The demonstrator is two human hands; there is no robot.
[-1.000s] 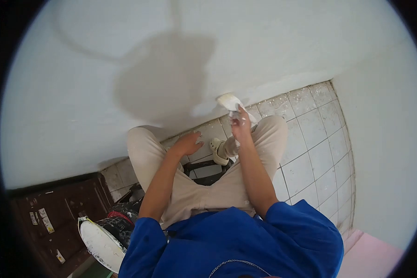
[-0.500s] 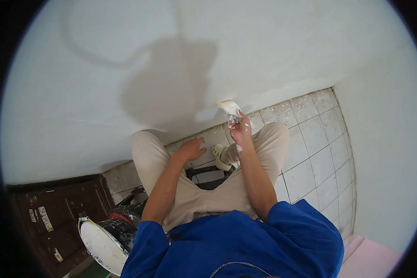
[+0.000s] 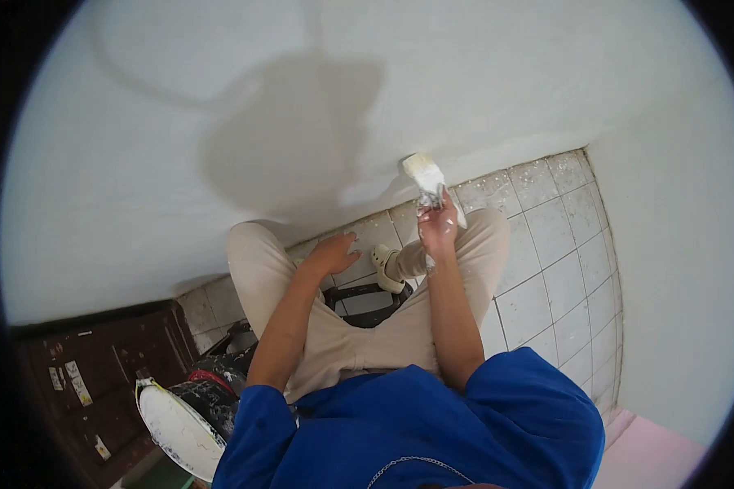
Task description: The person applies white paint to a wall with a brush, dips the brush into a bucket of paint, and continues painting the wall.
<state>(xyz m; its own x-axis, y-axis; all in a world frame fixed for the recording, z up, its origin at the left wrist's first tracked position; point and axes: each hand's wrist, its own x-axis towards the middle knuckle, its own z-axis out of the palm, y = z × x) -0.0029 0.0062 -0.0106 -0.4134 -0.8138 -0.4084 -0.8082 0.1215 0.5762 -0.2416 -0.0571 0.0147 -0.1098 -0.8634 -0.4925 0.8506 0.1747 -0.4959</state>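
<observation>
My right hand is closed around the handle of a paint-covered brush. The brush's pale bristles point up and left, close to the white wall; whether they touch it I cannot tell. White paint marks the fingers and wrist. My left hand holds nothing, its fingers apart, over the inner side of my left knee. Below it, a light clog shows on my foot.
At the lower left stands a paint-smeared bucket beside a dark brown door. White floor tiles with paint specks run along the wall. Between my legs is a dark stool or frame.
My right hand and the brush have shifted slightly right, and the brush has turned so its bristles show more. The left hand has moved slightly left.
</observation>
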